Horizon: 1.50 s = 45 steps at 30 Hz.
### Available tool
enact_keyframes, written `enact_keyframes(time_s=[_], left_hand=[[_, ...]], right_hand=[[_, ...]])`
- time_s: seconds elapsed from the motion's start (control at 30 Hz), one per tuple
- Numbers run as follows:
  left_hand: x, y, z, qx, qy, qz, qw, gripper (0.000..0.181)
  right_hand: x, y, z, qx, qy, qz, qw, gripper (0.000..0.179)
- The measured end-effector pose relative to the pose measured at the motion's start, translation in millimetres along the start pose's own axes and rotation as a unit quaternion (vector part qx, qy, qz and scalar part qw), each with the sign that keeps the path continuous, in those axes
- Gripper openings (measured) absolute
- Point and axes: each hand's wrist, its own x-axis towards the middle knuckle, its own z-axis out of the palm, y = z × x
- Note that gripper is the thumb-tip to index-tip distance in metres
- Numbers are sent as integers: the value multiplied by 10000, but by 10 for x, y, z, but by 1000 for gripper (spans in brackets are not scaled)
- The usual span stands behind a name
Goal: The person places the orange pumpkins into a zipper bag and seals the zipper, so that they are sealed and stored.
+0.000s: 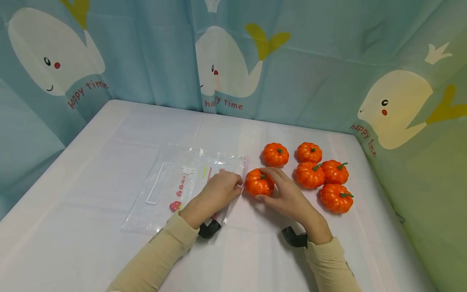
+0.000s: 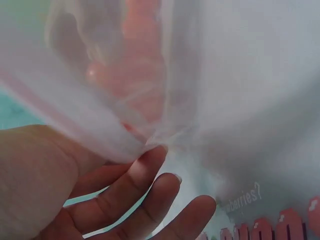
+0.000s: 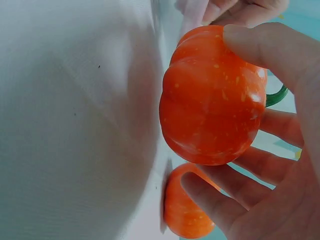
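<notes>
A small orange toy pumpkin [image 1: 258, 183] with a green stem is held by my right hand [image 1: 288, 196], thumb on one side and fingers on the other, close to the bag's opening. In the right wrist view the pumpkin [image 3: 212, 97] is seen from its side, with the thumb pressing near its top. My left hand [image 1: 217, 192] pinches the edge of a clear plastic zip bag [image 1: 146, 211] printed with strawberries and hearts. The left wrist view shows the film [image 2: 240, 100] between thumb and forefinger, the other fingers loose.
Several more orange pumpkins stand on the right of the white table: one [image 1: 275, 155] behind the held one, others [image 1: 309, 175] grouped farther right, one [image 1: 336, 198] nearest the front. A curtain [image 1: 157, 52] with whales hangs behind the table.
</notes>
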Motion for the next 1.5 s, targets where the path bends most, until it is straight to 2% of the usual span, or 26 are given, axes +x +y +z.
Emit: enact_keyframes(time_s=[0.17, 0.3, 0.4, 0.7, 0.93, 1.17, 1.33, 1.5], left_hand=[[18, 9, -10, -11, 167, 37, 9999, 9], [31, 20, 3, -101, 110, -5, 9999, 7], [31, 23, 12, -167, 95, -7, 9998, 6], [26, 24, -12, -173, 735, 148, 9970, 7], [13, 49, -11, 184, 1115, 208, 9934, 6], [-2, 76, -1, 159, 1429, 292, 9892, 7], [-13, 82, -18, 67, 1553, 394, 9871, 6], [-14, 92, -61, -2, 1646, 320, 9858, 6]], right_hand=[[6, 14, 1, -123, 54, -130, 9998, 66], [19, 18, -14, -46, 284, -122, 9995, 66], [25, 9, -11, 65, 304, -69, 9995, 66], [20, 1, 20, -100, -3, 53, 9999, 65], [31, -7, 41, -69, -125, 54, 9999, 67], [58, -2, 69, 13, 257, -29, 9997, 69], [66, 19, 96, 48, 637, -274, 9976, 60], [43, 28, 98, 61, 718, -496, 9962, 55]])
